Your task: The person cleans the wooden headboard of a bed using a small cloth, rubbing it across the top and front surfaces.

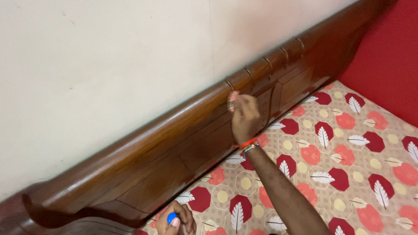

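From the head camera, the right hand reaches up to the dark wooden headboard of a bed, its fingers pinched around a small pinkish cloth that is pressed against the carved upper rail, just below the cream wall. An orange band and a beaded bracelet circle the wrist, and the arm stretches back across the mattress. The left hand sits low at the frame's bottom edge, near the foot of the headboard, its fingers curled around a small blue object (too little of it shows to tell what it is). A bedsheet patterned with red octagons and white leaves covers the mattress, and a red wall stands at the far right.
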